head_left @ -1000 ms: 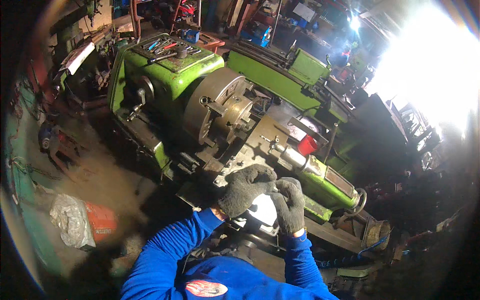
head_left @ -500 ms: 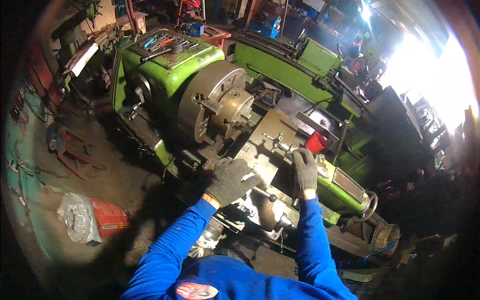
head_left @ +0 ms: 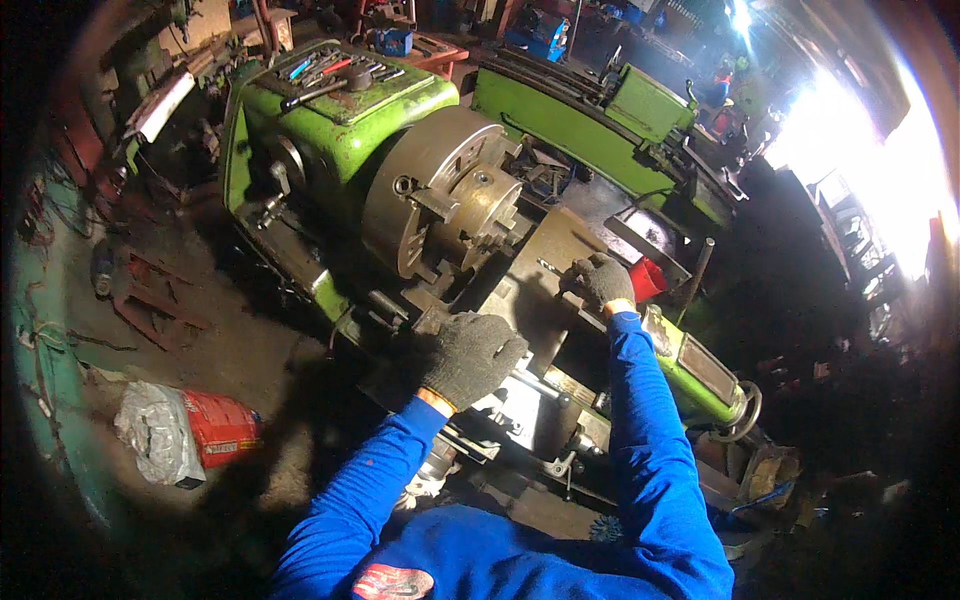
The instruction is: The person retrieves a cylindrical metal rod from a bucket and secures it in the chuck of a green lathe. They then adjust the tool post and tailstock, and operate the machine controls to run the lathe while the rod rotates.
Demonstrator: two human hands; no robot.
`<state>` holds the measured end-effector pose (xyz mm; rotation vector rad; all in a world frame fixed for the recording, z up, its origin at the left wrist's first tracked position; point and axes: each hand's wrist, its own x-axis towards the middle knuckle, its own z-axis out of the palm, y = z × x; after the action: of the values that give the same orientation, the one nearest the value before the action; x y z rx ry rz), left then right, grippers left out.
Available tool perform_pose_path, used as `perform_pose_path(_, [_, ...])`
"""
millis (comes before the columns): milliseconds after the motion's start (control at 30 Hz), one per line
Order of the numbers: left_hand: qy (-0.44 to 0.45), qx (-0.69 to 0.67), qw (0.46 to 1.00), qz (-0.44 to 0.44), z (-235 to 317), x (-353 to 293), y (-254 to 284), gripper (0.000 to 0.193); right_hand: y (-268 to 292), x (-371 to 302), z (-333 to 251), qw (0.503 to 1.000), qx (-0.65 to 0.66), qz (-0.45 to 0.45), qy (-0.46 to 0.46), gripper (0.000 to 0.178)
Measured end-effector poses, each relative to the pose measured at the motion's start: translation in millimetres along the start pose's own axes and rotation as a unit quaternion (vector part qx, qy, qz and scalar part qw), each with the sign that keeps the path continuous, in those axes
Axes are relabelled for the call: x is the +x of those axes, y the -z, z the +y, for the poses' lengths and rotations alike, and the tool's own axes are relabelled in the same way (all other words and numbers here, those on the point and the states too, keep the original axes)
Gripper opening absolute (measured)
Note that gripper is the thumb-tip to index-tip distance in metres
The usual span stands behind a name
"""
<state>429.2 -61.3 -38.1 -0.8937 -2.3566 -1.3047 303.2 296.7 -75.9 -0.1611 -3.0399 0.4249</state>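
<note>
My left hand (head_left: 472,356), in a dark grey knit glove, is closed over the lathe carriage. Its fingers curl out of sight, so what they hold is hidden. Just right of it a lever (head_left: 540,387) slants over the carriage. My right hand (head_left: 602,282), gloved alike, wraps round the drill chuck at the front of the green tailstock (head_left: 690,372), covering most of it. A thin metal tip (head_left: 548,266) pokes out beyond the fingers toward the big lathe chuck (head_left: 425,190), which carries a smaller stepped metal part (head_left: 483,205).
Wrenches and other hand tools (head_left: 325,72) lie on the green headstock (head_left: 400,105). A red cup (head_left: 647,280) stands behind my right hand. Another green machine (head_left: 560,115) is beyond. On the floor at left sits a red and white sack (head_left: 215,428). The tailstock handwheel (head_left: 742,410) juts out at right.
My right hand has moved up and left from beside the tailstock onto the drill chuck. My left hand has shifted slightly right, its fingers more curled. The view has shifted a little.
</note>
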Motion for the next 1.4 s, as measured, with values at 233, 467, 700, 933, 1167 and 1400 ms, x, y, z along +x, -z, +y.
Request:
perform_pose_path(233, [0.013, -0.045, 0.997, 0.068, -8, -6, -8, 0.024, 42, -18, -84, 0.986, -0.133, -0.076, -0.072, 0.049])
perform_pose_path(467, [0.029, -0.035, 0.997, 0.067, -19, -9, -4, 0.033, 40, -14, -123, 0.962, -0.236, -0.078, -0.115, 0.050])
perform_pose_path(700, [0.041, -0.027, 0.999, 0.018, -8, -2, 20, 0.032, 33, -22, -103, 0.961, -0.268, -0.068, -0.025, 0.039])
perform_pose_path(933, [0.001, -0.043, 0.998, 0.056, -20, -5, 5, 0.026, 16, -48, -70, 0.965, -0.209, 0.156, 0.005, 0.034])
perform_pose_path(1167, [-0.134, -0.035, 0.990, -0.027, -24, -1, 6, 0.023, 37, -72, -26, 0.969, -0.231, 0.068, -0.059, 0.027])
perform_pose_path(1400, [-0.123, -0.052, 0.988, -0.079, -24, 3, 10, 0.025, 59, -46, -32, 0.967, -0.255, 0.011, 0.009, 0.030])
